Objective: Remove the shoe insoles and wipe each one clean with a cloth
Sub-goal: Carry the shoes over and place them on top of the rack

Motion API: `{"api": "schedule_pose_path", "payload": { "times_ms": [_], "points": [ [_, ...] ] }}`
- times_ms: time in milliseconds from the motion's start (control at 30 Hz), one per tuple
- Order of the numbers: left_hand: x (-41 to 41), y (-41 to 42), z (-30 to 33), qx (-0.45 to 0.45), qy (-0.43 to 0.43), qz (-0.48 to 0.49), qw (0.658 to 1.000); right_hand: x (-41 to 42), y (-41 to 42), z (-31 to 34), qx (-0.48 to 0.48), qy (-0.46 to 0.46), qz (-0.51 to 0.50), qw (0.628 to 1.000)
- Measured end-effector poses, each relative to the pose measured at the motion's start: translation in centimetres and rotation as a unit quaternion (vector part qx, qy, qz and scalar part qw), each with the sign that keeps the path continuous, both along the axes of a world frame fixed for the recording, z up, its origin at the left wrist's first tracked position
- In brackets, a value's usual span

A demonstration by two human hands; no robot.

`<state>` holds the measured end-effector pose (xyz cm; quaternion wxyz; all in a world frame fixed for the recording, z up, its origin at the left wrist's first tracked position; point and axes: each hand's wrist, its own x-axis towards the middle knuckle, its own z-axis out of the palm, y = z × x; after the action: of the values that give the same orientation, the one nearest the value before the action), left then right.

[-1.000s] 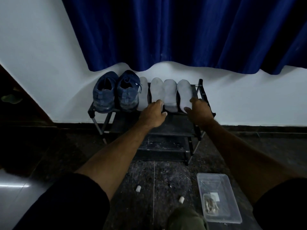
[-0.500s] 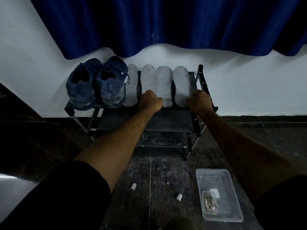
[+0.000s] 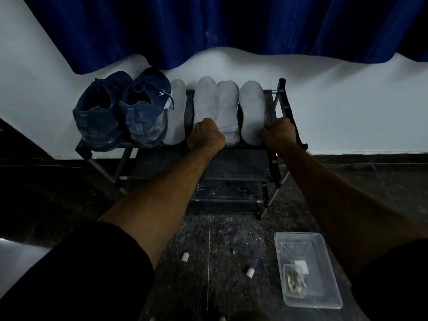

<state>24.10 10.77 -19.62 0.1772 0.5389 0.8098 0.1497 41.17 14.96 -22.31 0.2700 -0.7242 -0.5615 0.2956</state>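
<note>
Four grey insoles lie side by side on top of a black shoe rack (image 3: 283, 96): the first insole (image 3: 174, 112), the second insole (image 3: 205, 98), the third insole (image 3: 228, 105) and the fourth insole (image 3: 252, 110). Two dark blue shoes (image 3: 99, 117) (image 3: 146, 112) stand to their left. My left hand (image 3: 206, 137) covers the second insole's heel, fingers curled over it at the rack's front edge. My right hand (image 3: 279, 133) is curled round the rack's front right corner, just beside the fourth insole's heel. No cloth is visible.
The rack stands against a white wall under a blue curtain (image 3: 208, 26). On the dark floor near me lie a clear plastic container (image 3: 308, 269) with small items inside and two small white caps (image 3: 185, 257) (image 3: 249, 272).
My left hand's fingers have curled down over the second insole's heel. My right hand slid from the fourth insole's heel to the rack's right corner. The view has moved closer.
</note>
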Motion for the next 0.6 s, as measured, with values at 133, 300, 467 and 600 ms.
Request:
{"api": "schedule_pose_path", "payload": {
  "times_ms": [133, 300, 467, 600],
  "points": [
    [0.7, 0.0, 0.1, 0.004, 0.015, -0.017, 1.0, -0.4, 0.1, -0.2, -0.007, 0.014, -0.004, 1.0],
    [1.1, -0.3, -0.1, 0.011, -0.012, -0.026, 1.0, -0.8, 0.2, -0.2, -0.004, 0.017, -0.008, 1.0],
    [0.8, 0.1, -0.3, 0.002, -0.044, -0.012, 0.999, -1.0, 0.3, 0.0, -0.024, 0.011, -0.003, 1.0],
    [0.6, 0.7, -0.4, -0.004, -0.063, 0.011, 0.998, -1.1, 0.5, 0.0, -0.031, -0.01, 0.002, 0.999]
  ]
}}
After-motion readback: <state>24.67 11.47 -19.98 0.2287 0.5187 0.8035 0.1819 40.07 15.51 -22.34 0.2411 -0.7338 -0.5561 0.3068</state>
